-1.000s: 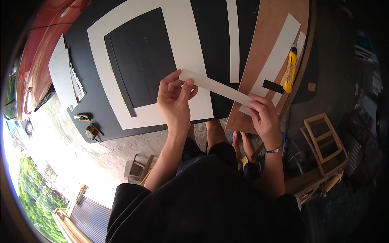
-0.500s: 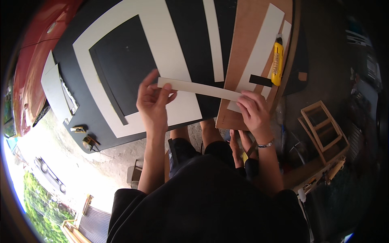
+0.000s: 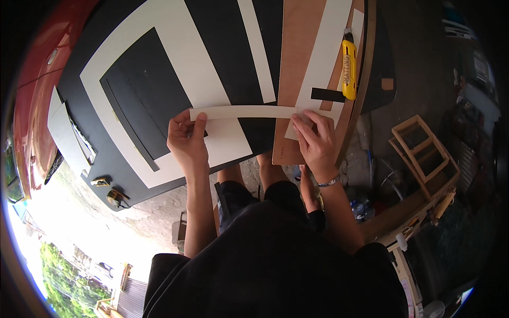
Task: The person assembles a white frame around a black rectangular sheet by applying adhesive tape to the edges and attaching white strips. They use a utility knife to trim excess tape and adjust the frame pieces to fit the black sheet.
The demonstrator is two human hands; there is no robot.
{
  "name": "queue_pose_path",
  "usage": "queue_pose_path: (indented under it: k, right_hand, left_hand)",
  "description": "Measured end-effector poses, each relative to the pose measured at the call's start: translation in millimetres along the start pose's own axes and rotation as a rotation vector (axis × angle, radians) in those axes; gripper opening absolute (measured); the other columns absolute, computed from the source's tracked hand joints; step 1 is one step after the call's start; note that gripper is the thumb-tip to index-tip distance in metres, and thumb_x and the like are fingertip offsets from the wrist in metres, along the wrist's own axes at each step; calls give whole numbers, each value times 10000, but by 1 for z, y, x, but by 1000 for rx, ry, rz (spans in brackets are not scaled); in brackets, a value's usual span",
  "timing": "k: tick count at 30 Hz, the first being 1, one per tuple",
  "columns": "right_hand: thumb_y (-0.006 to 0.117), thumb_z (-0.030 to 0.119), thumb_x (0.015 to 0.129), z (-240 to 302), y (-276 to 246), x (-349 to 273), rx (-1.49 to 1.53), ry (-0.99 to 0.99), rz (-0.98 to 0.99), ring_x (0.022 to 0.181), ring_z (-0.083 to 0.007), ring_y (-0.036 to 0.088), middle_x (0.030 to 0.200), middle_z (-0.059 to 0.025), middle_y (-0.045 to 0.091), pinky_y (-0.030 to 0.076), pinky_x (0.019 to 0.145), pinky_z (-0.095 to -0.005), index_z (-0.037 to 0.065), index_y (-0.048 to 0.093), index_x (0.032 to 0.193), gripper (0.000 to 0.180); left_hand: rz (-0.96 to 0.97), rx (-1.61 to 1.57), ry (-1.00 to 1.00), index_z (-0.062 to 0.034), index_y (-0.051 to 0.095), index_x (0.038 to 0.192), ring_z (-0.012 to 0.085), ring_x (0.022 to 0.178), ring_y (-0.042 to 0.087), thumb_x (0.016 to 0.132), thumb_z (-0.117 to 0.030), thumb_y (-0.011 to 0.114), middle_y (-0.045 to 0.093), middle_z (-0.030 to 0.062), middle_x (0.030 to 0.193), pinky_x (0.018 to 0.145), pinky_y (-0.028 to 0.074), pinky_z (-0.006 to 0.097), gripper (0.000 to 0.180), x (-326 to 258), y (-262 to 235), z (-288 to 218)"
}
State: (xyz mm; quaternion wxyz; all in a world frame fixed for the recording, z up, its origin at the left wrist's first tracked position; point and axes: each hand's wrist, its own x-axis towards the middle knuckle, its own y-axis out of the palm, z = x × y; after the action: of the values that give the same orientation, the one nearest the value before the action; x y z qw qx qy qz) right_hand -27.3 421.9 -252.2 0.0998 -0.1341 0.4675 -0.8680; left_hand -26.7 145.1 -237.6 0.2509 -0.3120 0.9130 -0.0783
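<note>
Between my two hands a narrow white strip of board [image 3: 244,112] is held lengthwise, bowed slightly upward in the middle. My left hand [image 3: 188,135] pinches its left end, thumb on top. At the other end the fingers of my right hand [image 3: 316,135] close on the strip, above the brown board [image 3: 294,63]. Beneath the strip lies a large white mat frame [image 3: 199,63] with a rectangular opening, on the black table [image 3: 212,26]. A yellow utility knife [image 3: 349,66] rests at the right, beside a short black strip [image 3: 327,95] and some longer white strips.
Another white strip [image 3: 258,53] lies on the black surface. A tape measure [image 3: 114,198] sits at the table's near left corner, with white offcuts [image 3: 66,132] behind it. Wooden frames [image 3: 424,153] stand at the right. Another person's leg [image 3: 308,191] shows beyond my right forearm.
Both hands have shifted left in the picture. The strip has turned from slanting to nearly level and now bows, and my left fingers have curled in around its end.
</note>
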Motion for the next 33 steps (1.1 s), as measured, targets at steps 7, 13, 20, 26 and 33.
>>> queue_pose_path:
  k: [7,13,20,26,33]
  right_hand:
    - [738,2,813,-1,-2,-2,23,46,14,1004,-300,604,1188,-96,639,532,856,-400,129,734,1226,432]
    - [734,3,819,-2,-2,-2,24,44,-29,1004,-299,596,1190,-93,639,518,889,-407,144,742,1212,418]
    - [724,-17,812,0,-1,-3,39,82,-4,1034,-286,574,1217,-64,627,517,881,-393,167,740,1223,451]
    - [713,18,857,-2,-21,11,18,66,32,1017,-305,587,1189,-107,625,516,844,-398,86,704,1215,364]
    - [650,336,978,-56,-29,114,-522,286,-205,943,-338,648,1069,-193,621,482,842,-505,7,480,1388,552]
  left_hand:
    - [22,-115,3,43,638,1093,81,726,632,911,-99,789,719,73,844,668,488,209,276,-1,3,2]
    - [-286,646,311,6,650,1158,218,1029,633,854,-146,816,692,91,1173,921,477,356,378,-12,16,-13]
    - [639,814,1082,-41,637,1315,258,1288,559,848,-109,696,602,82,1378,1056,458,420,475,-54,64,-6]
    - [691,892,1188,-24,621,1331,259,1280,550,830,-109,662,578,91,1386,1087,446,448,510,-46,76,3]
    - [685,819,1271,-15,684,1165,252,1176,593,816,-96,699,622,71,1206,1028,490,436,359,-33,89,-2]
